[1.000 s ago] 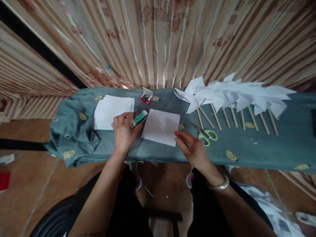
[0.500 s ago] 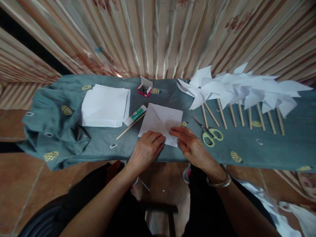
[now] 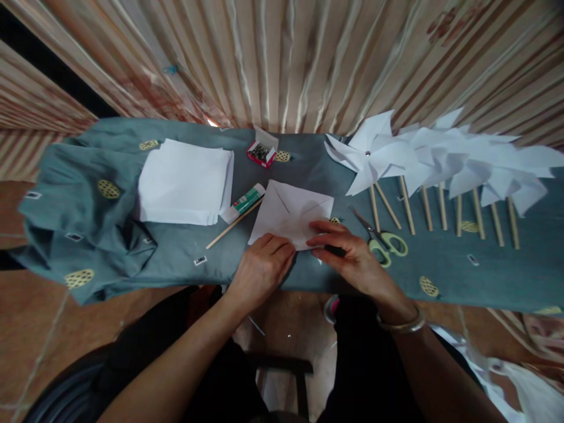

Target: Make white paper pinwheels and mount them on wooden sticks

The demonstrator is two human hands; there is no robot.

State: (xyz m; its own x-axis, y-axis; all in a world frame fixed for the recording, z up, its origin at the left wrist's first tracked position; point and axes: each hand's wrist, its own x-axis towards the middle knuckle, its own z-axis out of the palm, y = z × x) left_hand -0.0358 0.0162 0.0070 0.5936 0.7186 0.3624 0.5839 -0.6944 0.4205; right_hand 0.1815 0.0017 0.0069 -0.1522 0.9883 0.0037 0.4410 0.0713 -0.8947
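The left hand [image 3: 263, 264] and right hand [image 3: 350, 254] pinched the near edge of the paper [image 3: 297, 205]. Beyond the paper, an open box [image 3: 265, 164] held small metal pieces [image 3: 261, 153]; glue [image 3: 247, 201] lay left of it, scissors [image 3: 374, 232] right.

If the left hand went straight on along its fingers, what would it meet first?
Moving along the paper it touches, the left hand would likely meet the right hand first; exact depth is unclear.

One head-worn camera looks forward and down at the nearby surface [image 3: 506, 279]. It spans from curtain [image 3: 273, 59] to legs [image 3: 359, 358]
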